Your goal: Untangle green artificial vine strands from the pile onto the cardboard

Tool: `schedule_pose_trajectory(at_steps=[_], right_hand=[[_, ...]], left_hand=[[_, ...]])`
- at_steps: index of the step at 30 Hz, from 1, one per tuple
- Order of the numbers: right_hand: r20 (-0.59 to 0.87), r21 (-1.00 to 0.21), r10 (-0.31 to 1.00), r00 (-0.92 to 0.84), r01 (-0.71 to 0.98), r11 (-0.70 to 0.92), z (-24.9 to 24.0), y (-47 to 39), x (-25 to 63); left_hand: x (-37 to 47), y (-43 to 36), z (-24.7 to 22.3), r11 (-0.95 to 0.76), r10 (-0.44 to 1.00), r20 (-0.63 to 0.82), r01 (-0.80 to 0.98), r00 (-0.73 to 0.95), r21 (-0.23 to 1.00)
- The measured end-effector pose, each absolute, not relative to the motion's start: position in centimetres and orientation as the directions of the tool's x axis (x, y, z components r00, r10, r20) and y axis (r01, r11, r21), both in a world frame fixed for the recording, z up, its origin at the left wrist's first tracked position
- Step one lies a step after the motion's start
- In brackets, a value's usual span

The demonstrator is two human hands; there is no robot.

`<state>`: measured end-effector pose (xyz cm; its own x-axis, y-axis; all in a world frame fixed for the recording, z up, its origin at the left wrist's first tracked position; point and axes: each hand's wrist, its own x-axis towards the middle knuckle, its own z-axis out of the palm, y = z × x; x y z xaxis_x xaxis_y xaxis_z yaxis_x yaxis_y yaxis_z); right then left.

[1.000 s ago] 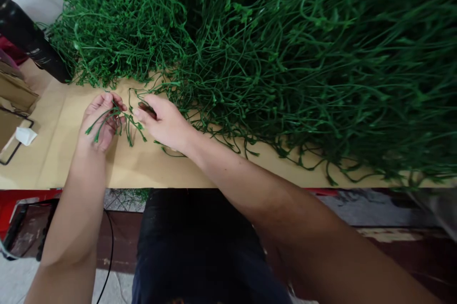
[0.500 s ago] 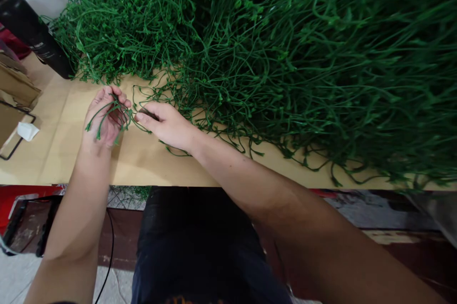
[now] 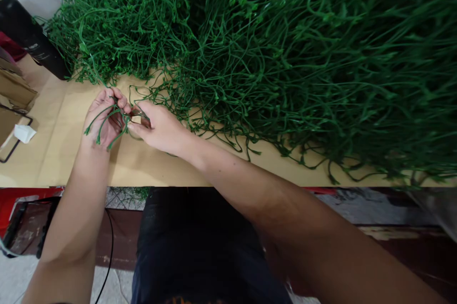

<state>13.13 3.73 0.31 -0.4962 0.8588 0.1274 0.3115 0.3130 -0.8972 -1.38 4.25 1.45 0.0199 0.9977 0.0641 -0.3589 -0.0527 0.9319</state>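
Note:
Several thin green plastic stems (image 3: 103, 120) with small forked tips lie across the palm of my left hand (image 3: 107, 118), whose fingers are curled round them. Close against it on the right, my right hand (image 3: 152, 125) pinches with thumb and forefinger at the stems' joined end. What exactly sits between those right fingertips is partly hidden. Both hands are just above the tan tabletop (image 3: 143, 166). Behind them rises a big heap of the same green stems (image 3: 228, 46), with loose ones straggling toward my right hand.
A black bottle (image 3: 34, 32) stands at the left beside the heap. Nearer me are a cardboard box (image 3: 16, 87), a black wire frame (image 3: 14, 149) and a white scrap (image 3: 24, 133). The table's front edge runs just before my lap. A black cable (image 3: 110, 251) hangs below.
My right hand has moved left and closed in on my left hand, its fingers now at the stems. My left hand has stayed nearly in place, still holding them.

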Motion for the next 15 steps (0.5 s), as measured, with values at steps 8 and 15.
schedule_pose_trajectory(at_steps=[8, 15], right_hand=[[0.165, -0.894, 0.794, -0.585, 0.252, 0.371, 0.5, 3.8, 12.9], [0.205, -0.897, 0.726, -0.656, 0.171, 0.408, 1.0, 2.1, 13.2]], left_hand=[[-1.2, 4.2, 1.1, -0.082, 0.996, 0.092, -0.354, 0.011, 0.932], [-1.6, 4.7, 1.2, 0.006, 0.986, -0.069, -0.381, -0.152, 0.925]])
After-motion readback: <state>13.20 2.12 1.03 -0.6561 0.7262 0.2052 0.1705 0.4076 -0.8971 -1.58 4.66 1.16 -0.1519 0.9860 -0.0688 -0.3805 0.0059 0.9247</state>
